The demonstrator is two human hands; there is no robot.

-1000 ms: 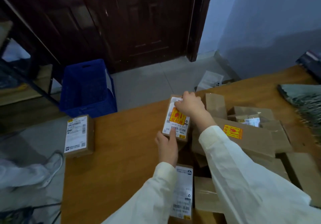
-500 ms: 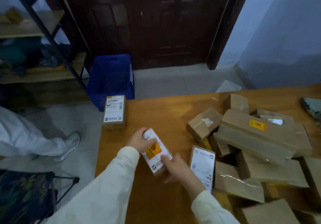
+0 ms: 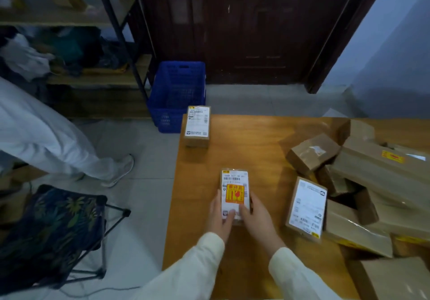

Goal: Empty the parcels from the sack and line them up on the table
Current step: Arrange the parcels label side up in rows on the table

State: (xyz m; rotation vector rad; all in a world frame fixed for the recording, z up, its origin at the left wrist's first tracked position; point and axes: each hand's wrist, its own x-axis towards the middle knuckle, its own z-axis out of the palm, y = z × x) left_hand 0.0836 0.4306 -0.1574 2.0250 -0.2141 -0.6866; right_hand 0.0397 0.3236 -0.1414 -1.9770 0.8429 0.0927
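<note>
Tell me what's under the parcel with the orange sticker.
The parcel with the orange sticker lies on the wooden table, left hand and right hand gripping its near end. Its underside is hidden.

Dim, bluish, low-contrast frame — the only bright patch is a soft sheen on the far part of the wooden surface point(image 3: 256, 137), so light seems to come from ahead and above. Shadows are soft: the pile of boxes point(image 3: 372, 178) casts a dark smudge to its left, and the door point(image 3: 244, 25) is almost black with little detail. Wide-angle bending shows at the edges — the shelf post point(image 3: 121, 41) leans — and the whole view is slightly smeared, label print unreadable.
</note>
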